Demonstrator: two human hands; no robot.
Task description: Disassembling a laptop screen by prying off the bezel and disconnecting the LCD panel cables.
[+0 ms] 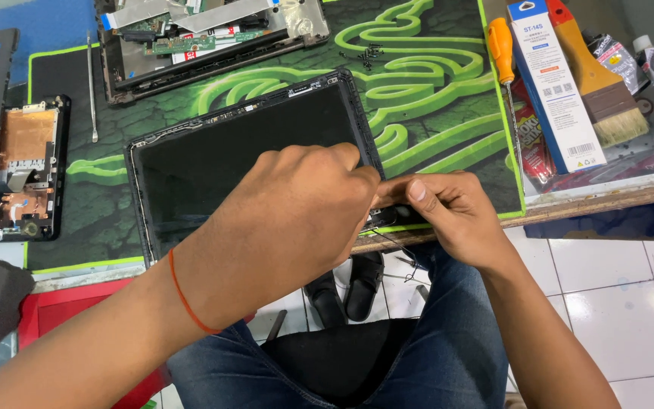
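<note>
Panel long axis left-right | both hands at its right lower corner | left hand pinched narrow on corner, over panel | right hand pinching corner edge, off panel's right end

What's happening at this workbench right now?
A person works with both bare hands at the near right corner of a black laptop screen panel lying on a green-and-black mat. The left hand and right hand pinch at that corner. An opened laptop base and an orange-handled screwdriver lie nearby.
</note>
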